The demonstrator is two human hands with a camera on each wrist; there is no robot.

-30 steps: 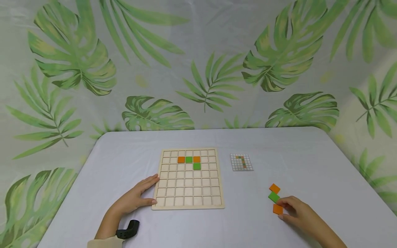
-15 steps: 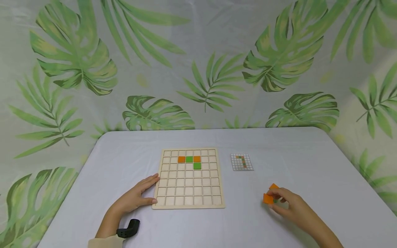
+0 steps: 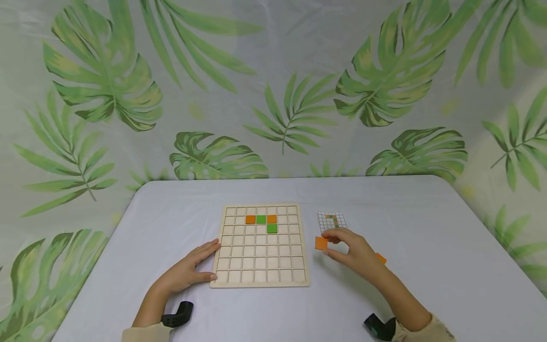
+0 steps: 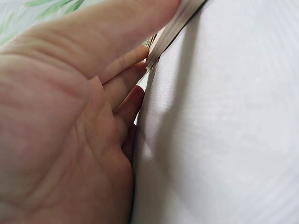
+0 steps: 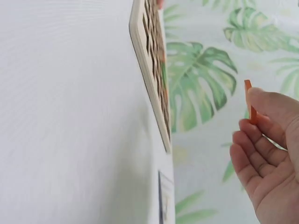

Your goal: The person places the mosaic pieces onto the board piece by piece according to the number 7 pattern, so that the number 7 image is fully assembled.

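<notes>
Head view. One grid board (image 3: pixel 259 276), flat on the white worktop (image 3: pixel 265 313); one pattern card (image 3: pixel 331 217) to its right. In the board: two orange tiles (image 3: pixel 250 219) flanking a green tile (image 3: pixel 261 219); a second green tile (image 3: pixel 272 228) on the near side of the right-hand orange. Left hand (image 3: pixel 183 270): fingers extended, touching the board's left edge. Right hand (image 3: pixel 351 249): pinching an orange tile (image 3: pixel 321 243), just right of the board. Loose orange tile (image 3: pixel 381 258), partly behind the right forearm (image 3: pixel 399 294).

Left wrist view. Thumb and fingers against the board's edge.

Right wrist view. Pinched tile edge-on, raised off the worktop.

Risks, as judged: slackened pinch, tile dropped; low forearm, loose tile nudged; left-hand push, board shifted.

Visible count: hands, two; board, one; card, one; orange tiles, four; green tiles, two.
</notes>
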